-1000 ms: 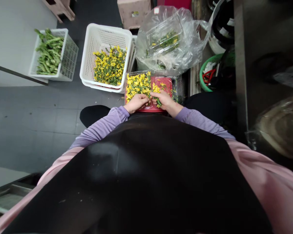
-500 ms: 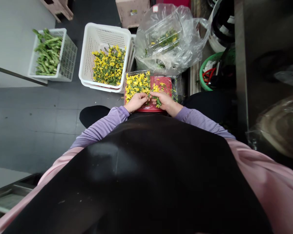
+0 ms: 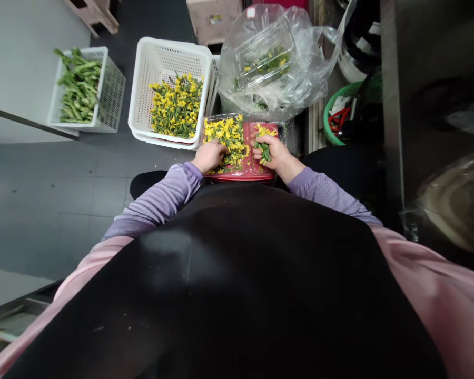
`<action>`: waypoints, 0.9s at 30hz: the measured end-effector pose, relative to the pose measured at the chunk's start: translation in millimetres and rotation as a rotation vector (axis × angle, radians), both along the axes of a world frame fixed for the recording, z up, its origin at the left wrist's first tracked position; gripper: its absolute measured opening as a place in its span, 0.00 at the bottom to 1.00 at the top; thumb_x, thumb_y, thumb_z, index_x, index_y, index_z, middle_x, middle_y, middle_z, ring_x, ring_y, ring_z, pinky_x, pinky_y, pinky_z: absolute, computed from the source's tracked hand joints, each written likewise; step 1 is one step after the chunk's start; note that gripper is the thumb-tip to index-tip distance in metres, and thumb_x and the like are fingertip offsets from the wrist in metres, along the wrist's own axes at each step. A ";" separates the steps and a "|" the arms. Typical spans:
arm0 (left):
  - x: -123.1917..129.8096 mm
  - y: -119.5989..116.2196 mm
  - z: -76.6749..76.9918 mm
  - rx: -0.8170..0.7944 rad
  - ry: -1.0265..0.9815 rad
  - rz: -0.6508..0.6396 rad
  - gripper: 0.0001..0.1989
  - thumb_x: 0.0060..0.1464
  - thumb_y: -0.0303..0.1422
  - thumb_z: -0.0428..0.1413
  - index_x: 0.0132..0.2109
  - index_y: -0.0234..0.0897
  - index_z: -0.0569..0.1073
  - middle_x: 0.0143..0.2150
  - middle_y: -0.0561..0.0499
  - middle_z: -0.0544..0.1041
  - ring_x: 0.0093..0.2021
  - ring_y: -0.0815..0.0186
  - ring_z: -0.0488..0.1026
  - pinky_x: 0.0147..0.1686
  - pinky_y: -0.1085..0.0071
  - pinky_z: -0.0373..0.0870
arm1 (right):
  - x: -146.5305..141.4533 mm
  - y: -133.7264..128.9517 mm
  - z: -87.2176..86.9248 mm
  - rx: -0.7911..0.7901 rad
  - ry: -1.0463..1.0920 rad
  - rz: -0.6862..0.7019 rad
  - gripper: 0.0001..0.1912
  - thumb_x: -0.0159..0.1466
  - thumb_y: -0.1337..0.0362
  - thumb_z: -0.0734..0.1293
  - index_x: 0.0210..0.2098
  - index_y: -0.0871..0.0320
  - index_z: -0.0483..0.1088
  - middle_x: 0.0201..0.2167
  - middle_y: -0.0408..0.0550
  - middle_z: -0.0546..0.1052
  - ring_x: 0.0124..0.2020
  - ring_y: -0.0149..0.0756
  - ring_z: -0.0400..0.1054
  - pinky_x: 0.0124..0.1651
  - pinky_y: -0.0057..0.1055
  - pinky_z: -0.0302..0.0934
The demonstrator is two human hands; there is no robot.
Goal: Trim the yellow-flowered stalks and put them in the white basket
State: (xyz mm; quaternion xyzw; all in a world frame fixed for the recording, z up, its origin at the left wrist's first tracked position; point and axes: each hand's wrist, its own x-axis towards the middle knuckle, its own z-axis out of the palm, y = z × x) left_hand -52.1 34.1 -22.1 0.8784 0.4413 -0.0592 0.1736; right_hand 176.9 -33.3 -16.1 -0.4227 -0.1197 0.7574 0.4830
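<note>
My right hand (image 3: pixel 275 151) is wrapped round a bunch of flowering baby cucumbers (image 3: pixel 264 151), green stems low and yellow blossoms showing above the fingers. It is over the right side of a red tray (image 3: pixel 249 171). On the tray's left side, a clear plastic box (image 3: pixel 237 117) holds a heap of the same flowering cucumbers (image 3: pixel 229 131). My left hand (image 3: pixel 211 156) reaches into the near left part of this heap. Its fingers are pinched together at the blossoms, and what lies between the fingertips is hidden.
Beyond the box stands a white basket (image 3: pixel 136 89) with more flowering cucumbers. Another white basket (image 3: pixel 112 100) of thick green stalks (image 3: pixel 79 95) is at the far left. A clear plastic bag (image 3: pixel 312 79) with clamshell boxes, a green basket (image 3: pixel 328 118) and a metal counter (image 3: pixel 393 105) are to the right.
My hands were together over the middle of the tray and have parted. The left moved left into the heap; the right moved right with its bunch, blossoms now more visible.
</note>
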 end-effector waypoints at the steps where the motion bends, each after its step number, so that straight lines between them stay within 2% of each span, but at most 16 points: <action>1: 1.4 -0.2 0.1 0.016 0.034 -0.073 0.17 0.60 0.28 0.53 0.50 0.36 0.85 0.46 0.41 0.81 0.46 0.58 0.77 0.45 0.66 0.70 | -0.6 -0.7 0.2 0.002 0.015 0.009 0.08 0.59 0.70 0.68 0.35 0.55 0.64 0.23 0.36 0.68 0.18 0.24 0.53 0.20 0.22 0.48; 4: 13.8 -5.9 0.6 0.055 0.166 -0.255 0.17 0.62 0.27 0.52 0.49 0.32 0.84 0.47 0.36 0.80 0.51 0.53 0.76 0.46 0.62 0.69 | -3.0 -2.4 -1.7 -0.017 0.050 0.029 0.08 0.58 0.71 0.66 0.35 0.55 0.62 0.23 0.36 0.68 0.17 0.24 0.51 0.19 0.21 0.47; 7: 31.6 -12.2 1.2 0.049 0.319 -0.336 0.17 0.64 0.24 0.49 0.48 0.28 0.82 0.49 0.33 0.79 0.53 0.51 0.75 0.49 0.59 0.66 | -4.2 -3.2 -5.3 -0.054 0.050 0.052 0.09 0.57 0.71 0.65 0.34 0.55 0.60 0.23 0.37 0.68 0.17 0.23 0.51 0.18 0.20 0.45; 12: 48.1 -11.0 1.9 -0.023 0.397 -0.356 0.16 0.64 0.22 0.48 0.48 0.28 0.81 0.50 0.33 0.79 0.51 0.53 0.76 0.48 0.62 0.65 | -4.3 -3.4 -9.3 -0.052 0.032 0.108 0.12 0.56 0.70 0.68 0.33 0.55 0.59 0.23 0.36 0.68 0.16 0.22 0.52 0.18 0.20 0.45; 18: 31.8 7.9 0.5 -0.092 0.226 -0.304 0.12 0.61 0.24 0.52 0.42 0.29 0.82 0.44 0.36 0.80 0.42 0.57 0.78 0.42 0.65 0.67 | -6.3 -3.0 -8.0 -0.048 -0.016 0.068 0.10 0.57 0.70 0.69 0.32 0.56 0.62 0.22 0.37 0.69 0.16 0.22 0.52 0.17 0.22 0.43; 21: 18.7 15.8 2.5 -0.122 -0.029 -0.174 0.07 0.57 0.29 0.58 0.38 0.32 0.82 0.41 0.41 0.80 0.40 0.60 0.77 0.42 0.66 0.69 | -7.7 -3.3 -6.3 -0.039 -0.052 0.060 0.11 0.58 0.71 0.71 0.32 0.56 0.64 0.22 0.37 0.70 0.16 0.22 0.53 0.18 0.23 0.45; 24: 9.7 15.5 7.6 -0.224 -0.360 0.115 0.07 0.53 0.35 0.65 0.37 0.35 0.81 0.33 0.49 0.79 0.37 0.63 0.76 0.41 0.68 0.71 | -9.7 -4.1 -5.8 -0.025 -0.091 0.048 0.14 0.57 0.70 0.75 0.32 0.57 0.64 0.22 0.38 0.70 0.17 0.22 0.54 0.18 0.23 0.46; 27: 7.6 8.4 12.7 -0.443 -0.587 0.374 0.12 0.53 0.40 0.68 0.35 0.35 0.80 0.23 0.53 0.73 0.26 0.68 0.72 0.31 0.70 0.70 | -13.3 -6.5 -6.9 -0.003 -0.119 0.073 0.17 0.56 0.68 0.79 0.32 0.57 0.65 0.22 0.37 0.69 0.18 0.22 0.54 0.20 0.23 0.48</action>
